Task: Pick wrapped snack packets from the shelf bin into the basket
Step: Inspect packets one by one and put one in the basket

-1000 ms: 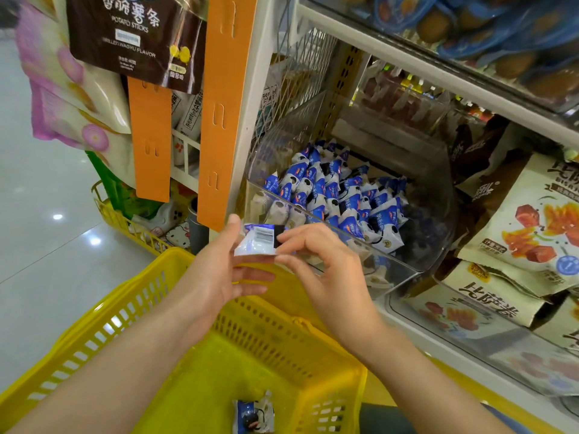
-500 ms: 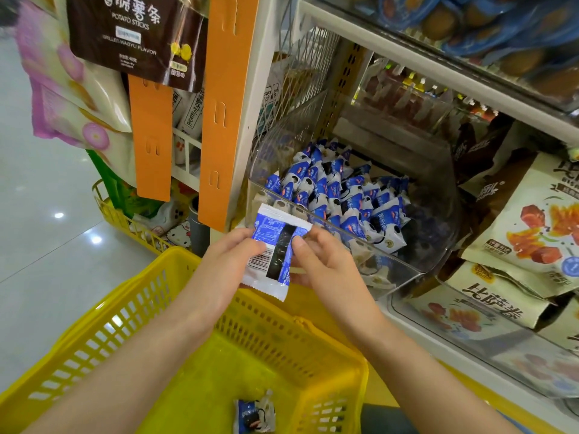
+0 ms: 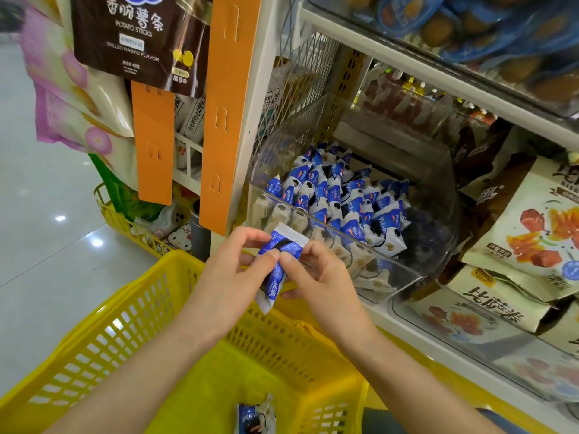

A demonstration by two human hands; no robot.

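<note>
Item: blue-and-white snack packet (image 3: 277, 271), was held tilted between both hands, above the yellow basket (image 3: 125, 324). Left hand (image 3: 232, 277): thumb and curled fingers pinched the packet's left side. Right hand (image 3: 319, 278): thumb and forefinger pinched its right side, remaining fingers curled beneath. Just beyond the fingertips stood the clear shelf bin (image 3: 404, 274), which held a heap of like packets (image 3: 344, 202). Well below the fingers, on the basket floor, lay one further packet (image 3: 254, 418)
</note>
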